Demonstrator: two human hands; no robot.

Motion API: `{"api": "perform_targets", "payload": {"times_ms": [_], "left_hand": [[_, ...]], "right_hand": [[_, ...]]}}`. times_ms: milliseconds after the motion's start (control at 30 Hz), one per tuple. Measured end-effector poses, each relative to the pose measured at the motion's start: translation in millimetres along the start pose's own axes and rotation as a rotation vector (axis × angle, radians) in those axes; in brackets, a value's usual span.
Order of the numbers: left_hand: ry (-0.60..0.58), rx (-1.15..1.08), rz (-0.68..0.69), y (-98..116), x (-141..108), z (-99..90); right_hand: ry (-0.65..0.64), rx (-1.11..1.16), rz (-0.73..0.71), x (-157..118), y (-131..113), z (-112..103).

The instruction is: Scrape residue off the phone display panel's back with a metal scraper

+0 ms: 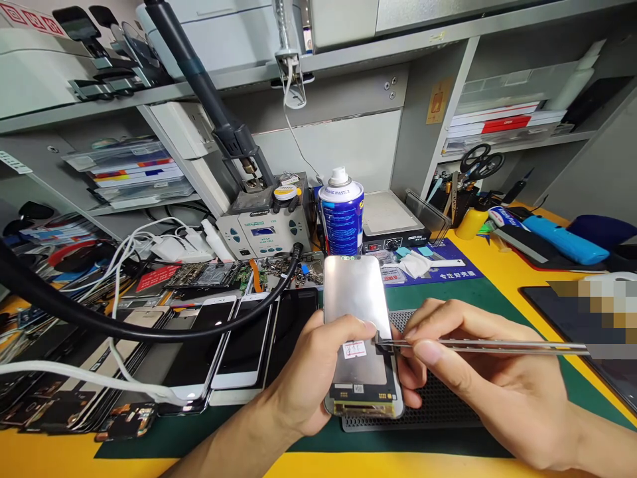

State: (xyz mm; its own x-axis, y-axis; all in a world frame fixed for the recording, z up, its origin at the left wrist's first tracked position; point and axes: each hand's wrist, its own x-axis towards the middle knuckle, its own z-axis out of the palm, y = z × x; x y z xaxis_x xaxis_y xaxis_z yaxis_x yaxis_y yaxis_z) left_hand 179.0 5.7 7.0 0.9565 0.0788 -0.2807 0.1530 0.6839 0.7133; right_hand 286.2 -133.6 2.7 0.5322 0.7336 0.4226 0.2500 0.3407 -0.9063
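My left hand (308, 365) grips a phone screen (354, 285) by its edges, its silvery back facing me. The thumb presses on the back near a small white label (354, 350), and fingertips show past the right edge. Between the thumb and fingers of my right hand (488, 378) is a pair of metal tweezers (502, 345), held almost level. Their tips meet a dark flex cable (383, 342) at the screen's right side, close to the left thumb. Whether the tips pinch the cable or only touch it, I cannot tell.
A perforated grey pad (432, 398) lies under the hands on a green mat (472, 299). Several phones (243, 345) lie to the left, below a thick black hose (149, 328). Behind stand a rework station (266, 229), a spray can (341, 216) and a hot plate (393, 222).
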Motion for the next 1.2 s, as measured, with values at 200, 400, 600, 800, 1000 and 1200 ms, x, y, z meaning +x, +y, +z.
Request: {"api": "perform_targets", "payload": {"times_ms": [200,400,600,800,1000,1200], "left_hand": [[0.014,0.035,0.010,1.0,0.0,-0.2],[0.001,0.039,0.005,0.5,-0.2,-0.6],[0.003,0.053,-0.005,1.1,-0.7,-0.1],[-0.006,0.052,-0.008,0.7,0.7,-0.7],[-0.006,0.021,-0.021,0.1,-0.3,-0.3],[-0.027,0.039,-0.021,0.5,-0.1,-0.3]], "right_hand": [[-0.012,0.020,0.027,-1.3,-0.4,-0.5],[-0.193,0.081,0.066,-3.2,-1.1,-8.4],[-0.188,0.091,0.065,-2.1,-2.5,-6.9],[-0.188,0.095,0.065,-1.3,-2.1,-6.8],[-0.182,0.134,0.084,-2.5,-0.6,-7.6],[-0.177,0.165,0.100,-4.7,1.9,-7.8]]}}
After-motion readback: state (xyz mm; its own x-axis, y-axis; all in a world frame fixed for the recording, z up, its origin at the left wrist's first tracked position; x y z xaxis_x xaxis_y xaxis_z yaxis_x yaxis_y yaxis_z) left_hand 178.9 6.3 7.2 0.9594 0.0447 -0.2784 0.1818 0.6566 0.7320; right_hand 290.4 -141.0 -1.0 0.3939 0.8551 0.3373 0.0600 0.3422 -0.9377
